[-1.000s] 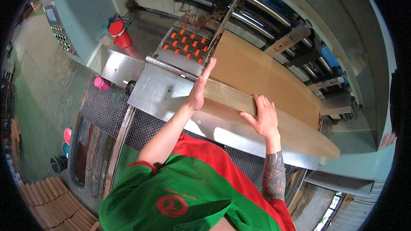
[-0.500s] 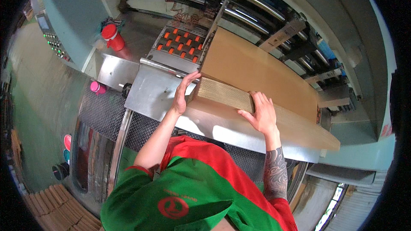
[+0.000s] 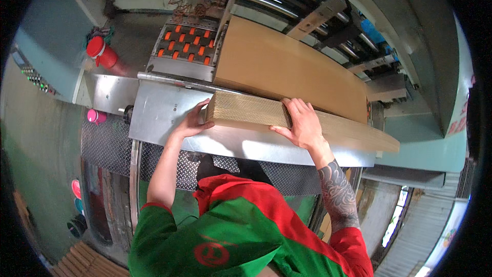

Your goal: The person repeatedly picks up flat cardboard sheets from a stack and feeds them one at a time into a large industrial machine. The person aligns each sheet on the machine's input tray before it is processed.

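Observation:
A long, narrow bundle of corrugated cardboard sheets (image 3: pixel 246 109) lies on a metal table, its fluted edges showing. My right hand (image 3: pixel 302 124) grips the bundle near its middle, fingers over the top and thumb against the near side. At the bundle's left end is my left hand (image 3: pixel 192 122), fingers and thumb apart, with the fingertips at the end face. Right behind the bundle, a large flat brown cardboard sheet (image 3: pixel 287 61) lies in the machine's feed area; whether more sheets are under it is hidden.
The metal table (image 3: pixel 154 107) runs along the machine front. Orange rollers (image 3: pixel 187 43) sit beyond it at the left, near a red lidded jug (image 3: pixel 101 52). A pink cup (image 3: pixel 96 116) stands lower left. Metal bars (image 3: pixel 318 18) overhang the large sheet. Patterned floor plate (image 3: pixel 110 138) lies below.
The view has shifted, so the machine appears farther left. My left hand's fingers have curled from upright and flat to spread around the bundle's left end. My right hand keeps its grip.

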`<state>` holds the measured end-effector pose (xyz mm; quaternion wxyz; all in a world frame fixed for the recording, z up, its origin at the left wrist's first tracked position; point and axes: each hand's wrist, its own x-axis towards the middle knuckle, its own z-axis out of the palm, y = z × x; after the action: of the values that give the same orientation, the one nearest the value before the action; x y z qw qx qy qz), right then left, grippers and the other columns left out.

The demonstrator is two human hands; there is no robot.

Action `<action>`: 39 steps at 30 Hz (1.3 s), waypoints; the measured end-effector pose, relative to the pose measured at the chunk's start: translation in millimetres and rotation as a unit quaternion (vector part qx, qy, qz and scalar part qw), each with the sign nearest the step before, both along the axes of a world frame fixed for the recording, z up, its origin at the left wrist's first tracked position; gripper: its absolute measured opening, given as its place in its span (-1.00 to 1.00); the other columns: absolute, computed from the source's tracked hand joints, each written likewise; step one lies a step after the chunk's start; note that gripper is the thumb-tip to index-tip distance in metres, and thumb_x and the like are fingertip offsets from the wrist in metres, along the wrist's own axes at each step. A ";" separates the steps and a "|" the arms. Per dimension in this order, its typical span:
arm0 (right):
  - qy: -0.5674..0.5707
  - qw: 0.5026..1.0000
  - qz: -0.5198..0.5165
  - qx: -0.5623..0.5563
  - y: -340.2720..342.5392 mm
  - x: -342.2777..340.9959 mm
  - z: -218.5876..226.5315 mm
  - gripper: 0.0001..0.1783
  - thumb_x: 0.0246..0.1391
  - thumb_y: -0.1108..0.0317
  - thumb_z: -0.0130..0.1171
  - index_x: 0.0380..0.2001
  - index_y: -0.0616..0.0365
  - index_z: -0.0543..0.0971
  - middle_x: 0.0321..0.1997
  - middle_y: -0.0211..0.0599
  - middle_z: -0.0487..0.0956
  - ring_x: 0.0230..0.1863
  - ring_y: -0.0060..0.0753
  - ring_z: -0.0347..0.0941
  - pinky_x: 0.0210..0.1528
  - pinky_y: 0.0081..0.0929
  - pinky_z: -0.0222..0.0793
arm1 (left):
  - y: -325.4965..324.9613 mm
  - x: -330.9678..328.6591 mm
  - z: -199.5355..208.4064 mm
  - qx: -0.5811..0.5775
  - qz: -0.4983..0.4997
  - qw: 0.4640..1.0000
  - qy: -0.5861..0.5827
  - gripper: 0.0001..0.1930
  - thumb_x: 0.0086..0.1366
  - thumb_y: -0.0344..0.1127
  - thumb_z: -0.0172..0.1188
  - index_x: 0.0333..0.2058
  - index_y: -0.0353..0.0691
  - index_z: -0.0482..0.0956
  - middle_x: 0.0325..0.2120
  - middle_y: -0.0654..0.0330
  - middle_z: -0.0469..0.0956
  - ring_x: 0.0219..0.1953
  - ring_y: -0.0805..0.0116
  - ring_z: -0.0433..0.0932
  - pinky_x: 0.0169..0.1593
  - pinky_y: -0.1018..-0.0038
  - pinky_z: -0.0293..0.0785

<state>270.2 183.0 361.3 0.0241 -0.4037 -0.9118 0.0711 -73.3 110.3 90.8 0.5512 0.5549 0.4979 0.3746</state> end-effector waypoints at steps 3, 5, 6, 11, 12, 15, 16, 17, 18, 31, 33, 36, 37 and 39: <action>0.004 1.000 0.007 0.025 1.6 2.2 -2.8 -0.07 0.08 -0.37 0.31 0.17 0.28 0.49 0.03 -0.04 0.57 0.11 0.09 0.50 0.15 -0.02 0.40 | 1.3 1.5 -0.5 0.015 0.012 0.999 0.031 -0.09 0.19 -0.25 0.58 0.43 -0.06 0.25 0.33 0.07 0.45 0.44 0.18 0.34 0.40 0.24 0.40; 0.006 0.999 0.015 0.027 4.1 3.0 -3.5 -0.08 0.08 -0.37 0.32 0.16 0.28 0.49 0.01 -0.04 0.58 0.10 0.09 0.51 0.15 -0.02 0.41 | -0.9 5.3 -7.1 -0.007 0.040 0.999 0.000 -0.13 0.17 -0.30 0.57 0.41 -0.06 0.29 0.34 0.08 0.45 0.44 0.20 0.34 0.42 0.23 0.38; 0.003 1.000 0.015 0.024 3.5 3.9 -2.8 -0.08 0.07 -0.36 0.32 0.16 0.28 0.50 0.01 -0.05 0.59 0.09 0.09 0.52 0.14 -0.02 0.42 | -2.9 8.6 -11.1 -0.021 0.059 0.998 0.004 -0.12 0.10 -0.38 0.58 0.38 -0.07 0.33 0.34 0.11 0.43 0.42 0.21 0.36 0.45 0.21 0.34; 0.001 0.999 0.038 0.024 -3.3 16.7 23.2 -0.04 -0.04 -0.39 0.39 0.12 0.26 0.51 -0.05 -0.08 0.59 0.01 0.04 0.54 0.07 -0.06 0.42 | -29.0 40.8 -13.0 0.080 0.143 0.984 -0.068 -0.16 0.04 -0.39 0.54 0.32 -0.13 0.37 0.22 0.15 0.46 0.31 0.19 0.45 0.43 0.27 0.30; 0.002 0.999 0.042 0.022 -6.6 23.3 36.2 -0.03 -0.07 -0.40 0.41 0.12 0.26 0.51 -0.08 -0.07 0.59 -0.03 0.04 0.54 0.05 -0.06 0.41 | -37.0 49.5 -6.7 0.086 0.163 0.980 -0.071 -0.19 0.05 -0.36 0.54 0.29 -0.14 0.38 0.21 0.14 0.46 0.28 0.18 0.46 0.43 0.26 0.30; 0.032 0.996 0.068 0.038 -14.2 42.2 79.1 -0.01 -0.13 -0.42 0.43 0.08 0.23 0.51 -0.15 -0.12 0.58 -0.10 0.02 0.54 0.01 -0.10 0.40 | -47.6 78.5 20.4 0.157 0.232 0.960 -0.014 -0.25 0.06 -0.18 0.52 0.21 -0.20 0.40 0.15 0.09 0.49 0.20 0.16 0.48 0.38 0.22 0.31; 0.039 0.996 0.068 0.033 -17.3 51.3 97.0 -0.03 -0.11 -0.42 0.42 0.08 0.23 0.51 -0.14 -0.13 0.57 -0.08 0.01 0.55 0.02 -0.10 0.40 | -50.4 87.6 31.8 0.204 0.248 0.947 0.025 -0.26 0.09 -0.14 0.48 0.23 -0.21 0.39 0.17 0.08 0.47 0.21 0.15 0.47 0.38 0.20 0.31; 0.051 0.996 0.065 0.030 -19.8 60.9 114.1 -0.05 -0.08 -0.42 0.41 0.08 0.22 0.51 -0.14 -0.14 0.56 -0.07 0.00 0.55 0.03 -0.11 0.40 | -51.7 95.7 41.5 0.187 0.267 0.945 -0.007 -0.26 0.13 -0.11 0.45 0.24 -0.21 0.38 0.18 0.08 0.46 0.22 0.14 0.46 0.38 0.18 0.31; 0.059 0.993 0.084 0.051 -18.9 71.3 130.8 -0.04 -0.06 -0.43 0.39 0.08 0.22 0.50 -0.16 -0.16 0.55 -0.11 -0.03 0.54 -0.01 -0.12 0.39 | -53.5 101.6 51.9 0.220 0.282 0.934 0.020 -0.26 0.16 -0.07 0.41 0.26 -0.22 0.37 0.19 0.07 0.45 0.23 0.13 0.45 0.38 0.16 0.31; 0.419 0.874 0.056 0.239 -33.8 253.1 252.2 -0.27 0.27 -0.21 0.18 0.18 0.24 0.49 -0.05 -0.11 0.61 0.02 -0.13 0.55 0.10 -0.18 0.43 | -19.5 115.1 215.7 0.288 0.374 0.878 -0.079 0.01 0.34 0.49 0.08 0.46 -0.23 0.18 0.37 -0.04 0.30 0.35 -0.07 0.36 0.34 -0.09 0.37; 0.561 0.783 -0.023 0.267 -47.3 325.8 248.5 -0.38 0.37 -0.05 0.10 0.23 0.25 0.49 0.03 -0.16 0.62 0.11 -0.28 0.52 0.18 -0.33 0.39 | -16.2 126.3 239.0 0.259 0.383 0.882 -0.092 0.03 0.34 0.53 0.05 0.47 -0.19 0.14 0.36 -0.08 0.29 0.35 -0.10 0.35 0.31 -0.16 0.40; 0.523 0.658 -0.253 0.479 -60.8 457.8 188.2 -0.56 0.50 0.16 -0.10 0.17 0.22 0.56 0.24 -0.09 0.61 0.26 -0.21 0.51 0.38 -0.22 0.32 | -16.2 142.8 261.1 0.300 0.378 0.873 -0.071 0.02 0.36 0.56 -0.03 0.47 -0.18 0.13 0.37 -0.10 0.27 0.35 -0.11 0.35 0.28 -0.21 0.43; 0.584 0.573 -0.301 0.489 -60.1 494.0 144.7 -0.59 0.51 0.15 -0.07 0.14 0.19 0.57 0.21 -0.18 0.62 0.25 -0.30 0.51 0.36 -0.28 0.32 | -17.1 146.6 266.5 0.310 0.377 0.870 -0.065 0.02 0.37 0.57 -0.07 0.47 -0.19 0.13 0.37 -0.10 0.27 0.35 -0.11 0.34 0.27 -0.22 0.44; 0.614 0.423 -0.482 0.460 -52.7 557.8 47.5 -0.65 0.48 0.12 0.03 0.00 0.18 0.59 -0.07 -0.40 0.59 0.02 -0.46 0.47 0.17 -0.40 0.35 | -19.5 150.9 277.9 0.293 0.442 0.846 -0.056 0.01 0.39 0.56 -0.13 0.43 -0.25 0.20 0.36 -0.11 0.29 0.34 -0.11 0.35 0.30 -0.18 0.41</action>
<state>827.9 130.4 408.8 0.7899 -0.5558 -0.2091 -0.1529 77.5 90.7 368.7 0.1658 0.3897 0.5258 0.7377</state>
